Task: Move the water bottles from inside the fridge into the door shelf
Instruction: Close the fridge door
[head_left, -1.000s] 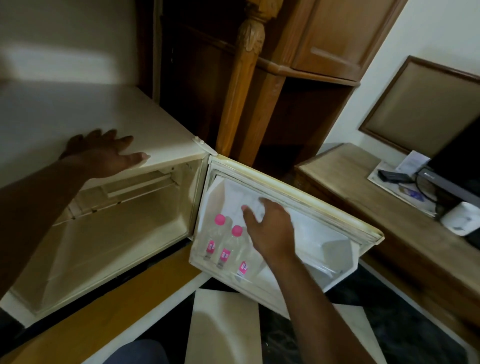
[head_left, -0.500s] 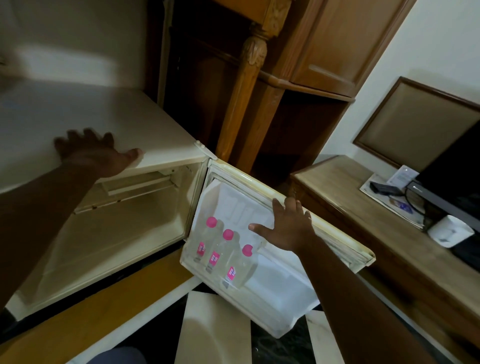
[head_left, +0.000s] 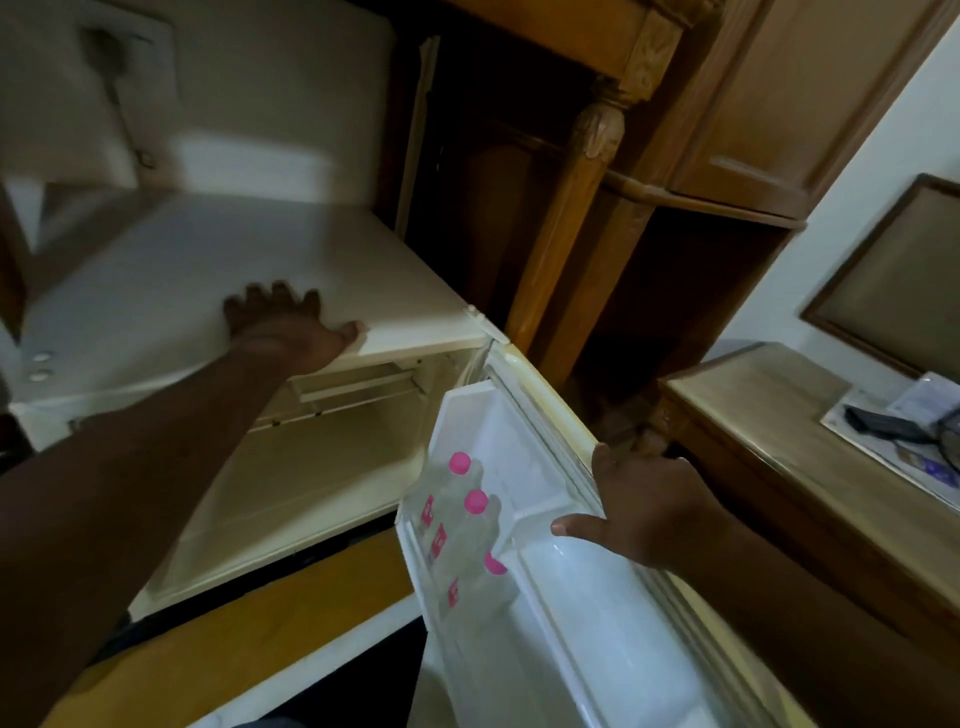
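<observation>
Only one view here, the head cam, looking down at a mini fridge (head_left: 249, 270) with its door (head_left: 597, 597) swung open.

Left hand (head_left: 291, 327) lies flat on the fridge top near its front edge, fingers spread, holding nothing, looks like it's just bracing. Right hand (head_left: 644, 509) is on the door's outer edge, thumb on the inner face and the fingers wrapped around the far side, so it's clamped on the door itself, not on a bottle.

The water bottles (head_left: 462, 525), three with pink caps, stand upright in a row in the door shelf (head_left: 431, 587), at the hinge-side end, touching each other. The fridge cavity looks bare from this angle, so I'd say the moving part is basically done.

Handling-wise: clear thin plastic, probably full, so moderate weight and a bit squishy if you squeeze hard. Could be slick if they're cold and sweating, can't tell from here. Best hold is around the body just under the cap, or at the label band. They're packed tight, so pull one straight up rather than tilting it into its neighbours.
</observation>
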